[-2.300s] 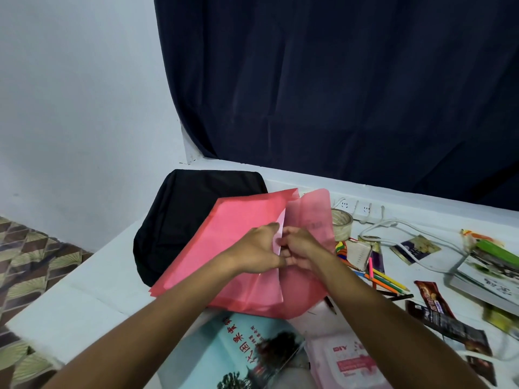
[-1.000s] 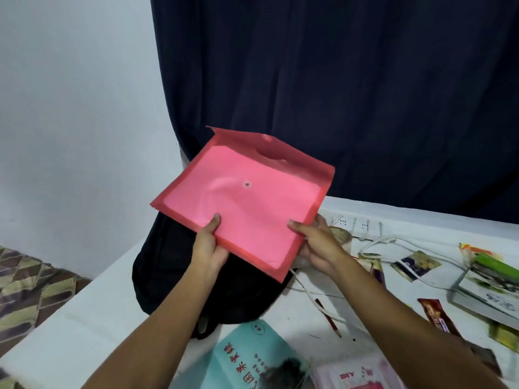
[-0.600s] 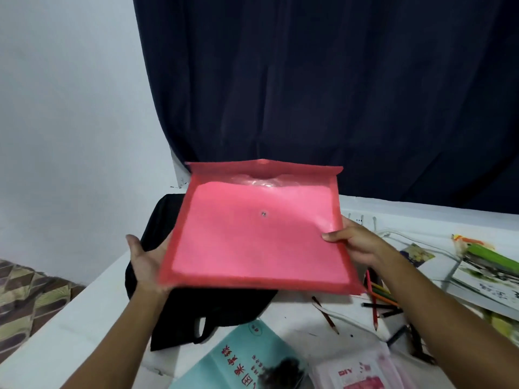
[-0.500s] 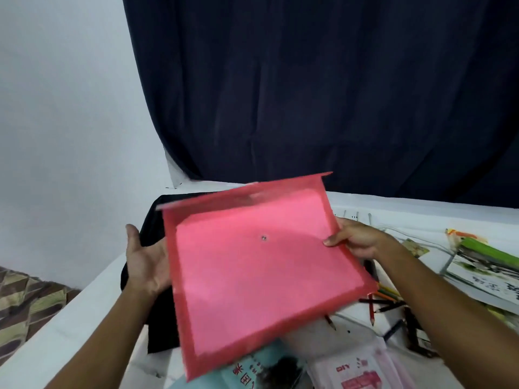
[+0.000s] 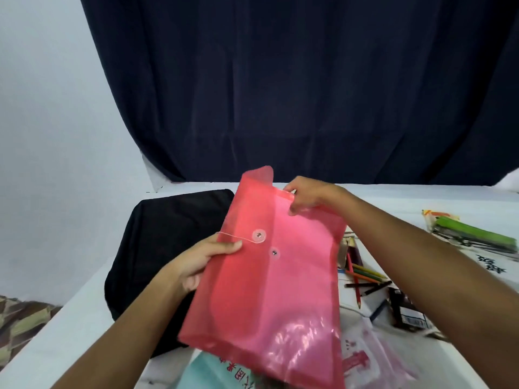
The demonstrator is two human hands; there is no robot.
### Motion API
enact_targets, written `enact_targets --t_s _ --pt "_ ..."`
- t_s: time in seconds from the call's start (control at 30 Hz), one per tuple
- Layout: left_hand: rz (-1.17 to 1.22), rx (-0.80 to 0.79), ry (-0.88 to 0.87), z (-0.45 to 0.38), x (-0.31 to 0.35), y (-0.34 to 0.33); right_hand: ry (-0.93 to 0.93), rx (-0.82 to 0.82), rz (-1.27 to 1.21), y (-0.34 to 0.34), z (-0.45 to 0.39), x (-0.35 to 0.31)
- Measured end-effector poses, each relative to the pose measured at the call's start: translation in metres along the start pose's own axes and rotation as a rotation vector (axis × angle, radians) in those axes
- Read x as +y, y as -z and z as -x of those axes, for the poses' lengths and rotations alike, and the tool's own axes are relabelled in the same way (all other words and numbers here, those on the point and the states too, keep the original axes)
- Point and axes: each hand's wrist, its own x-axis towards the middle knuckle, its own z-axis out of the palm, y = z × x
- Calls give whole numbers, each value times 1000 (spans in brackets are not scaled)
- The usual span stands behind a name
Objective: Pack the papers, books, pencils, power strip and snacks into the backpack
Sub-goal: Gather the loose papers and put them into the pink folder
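On my feed: left hand [image 5: 200,262] and right hand [image 5: 310,195], both bare, no gloves, rings or watch. Both forearms are uncovered to the frame edge; I see no sleeve.

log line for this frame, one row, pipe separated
phase: closing folder | left hand: grips red folder edge, string pinched | right hand: pinches top edge | backpack: on table, behind folder

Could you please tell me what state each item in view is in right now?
Pink envelope: held up, flap folded over, string unwound.
Left hand: gripping its left edge.
Right hand: pinching its top.
Backpack: lying flat.
Pencils: scattered loose.
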Motion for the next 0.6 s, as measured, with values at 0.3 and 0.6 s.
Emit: enact_targets --t_s 0.3,0.6 --pt "-17 66 -229 -6 16 -17 355 810 -687 -18 17 -35" --pt "8 61 -334 -8 19 -26 703 619 -231 -70 48 -63"
